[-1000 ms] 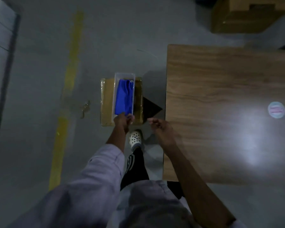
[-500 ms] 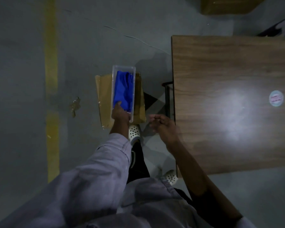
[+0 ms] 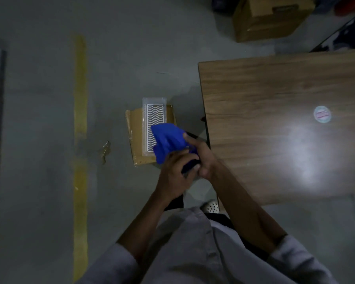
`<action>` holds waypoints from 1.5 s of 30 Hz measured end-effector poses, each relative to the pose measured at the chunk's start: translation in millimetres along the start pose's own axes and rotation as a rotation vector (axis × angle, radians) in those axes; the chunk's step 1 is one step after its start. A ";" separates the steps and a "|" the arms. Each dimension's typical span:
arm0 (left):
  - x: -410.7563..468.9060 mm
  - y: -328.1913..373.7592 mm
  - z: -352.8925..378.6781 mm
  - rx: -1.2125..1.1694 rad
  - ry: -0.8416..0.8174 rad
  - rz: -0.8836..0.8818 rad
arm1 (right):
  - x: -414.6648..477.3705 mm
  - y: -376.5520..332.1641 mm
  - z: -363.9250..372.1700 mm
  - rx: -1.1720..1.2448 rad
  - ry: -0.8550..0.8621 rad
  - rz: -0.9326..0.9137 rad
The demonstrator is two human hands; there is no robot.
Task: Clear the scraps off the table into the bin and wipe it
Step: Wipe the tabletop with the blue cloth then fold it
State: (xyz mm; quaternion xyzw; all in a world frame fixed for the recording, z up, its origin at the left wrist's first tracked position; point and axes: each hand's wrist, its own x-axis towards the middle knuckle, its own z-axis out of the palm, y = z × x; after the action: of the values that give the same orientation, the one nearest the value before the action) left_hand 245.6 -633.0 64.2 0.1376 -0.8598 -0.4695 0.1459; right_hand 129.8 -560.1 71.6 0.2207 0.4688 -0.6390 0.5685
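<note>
standing on a grey floor [image 3: 39,99] with a yellow painted line [image 3: 80,99] down the left. to the right, a wooden table [image 3: 264,95], no scraps visible on the part in view, glare toward its near edge. just off the table's left edge, down on the floor, a flat cardboard parcel [image 3: 134,130] carrying a clear plastic tray [image 3: 155,111] along its right side, wavy ribbed bottom showing at the far end. held above the tray's near end, off the table but close to its left edge: the blue cloth [image 3: 166,140], bunched and drooping. left hand [image 3: 173,173] curled round the lower bunch from beneath; right hand [image 3: 201,156] closed on the upper folds, one finger laid along the fabric. likely soft, light and limp, nothing to break, but prone to flop and trail; best gathered into a flat pad under the palm, loose corners tucked in, before pressing on the wood. probably past the clearing and at the start of the wiping. smallest, a round pale sticker [image 3: 322,114] toward the table's right edge; worth wiping round rather than catching its rim.
</note>
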 end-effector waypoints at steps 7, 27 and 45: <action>-2.2 57.2 -24.8 -0.706 0.470 -0.810 | -57.8 3.9 -25.7 -0.045 0.037 -0.381; -50.4 219.7 94.0 -0.891 -0.045 -0.656 | -223.6 52.7 -159.6 -0.830 0.461 -1.258; -73.0 268.2 185.4 -0.800 -0.224 -0.581 | -272.4 49.0 -256.3 -0.308 0.387 -1.052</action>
State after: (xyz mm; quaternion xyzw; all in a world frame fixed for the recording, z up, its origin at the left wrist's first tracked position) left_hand 215.6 -323.7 186.9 0.2532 -0.5493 -0.7952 -0.0427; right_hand 180.9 -196.5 157.9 -0.0143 0.6982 -0.7082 0.1040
